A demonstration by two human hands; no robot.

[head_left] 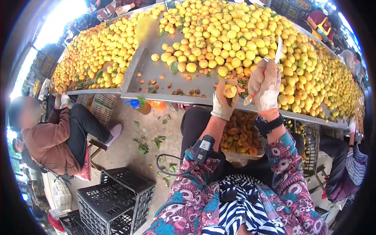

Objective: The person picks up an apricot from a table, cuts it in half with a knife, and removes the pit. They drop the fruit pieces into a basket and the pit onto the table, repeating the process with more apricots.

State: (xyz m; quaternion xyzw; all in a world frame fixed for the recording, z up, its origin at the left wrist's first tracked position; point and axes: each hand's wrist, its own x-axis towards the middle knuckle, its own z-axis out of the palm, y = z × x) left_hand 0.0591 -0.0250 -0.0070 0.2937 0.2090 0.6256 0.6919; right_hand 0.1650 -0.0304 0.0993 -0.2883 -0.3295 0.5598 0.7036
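Observation:
My left hand (pixel 224 102), in a pale glove, holds a cut yellow fruit (pixel 230 91) with its hollow side showing, just over the near edge of the metal table (pixel 156 66). To its right, my right hand (pixel 265 84), also gloved, is closed around a knife (pixel 279 49) whose blade points up and away; a second metal tip shows below the fingers. Heaped yellow fruits (pixel 235 31) lie beyond both hands. Under the table edge, between my legs, a crate holds many opened orange fruit halves (pixel 241 135).
A seated person (pixel 55 137) works at the left; another person (pixel 344 164) sits at the right. Black crates (pixel 113 196) stand on the floor at lower left. A blue-lidded jug (pixel 140 106) and fallen leaves (pixel 143 145) are beneath the table's left part. More people are across the table.

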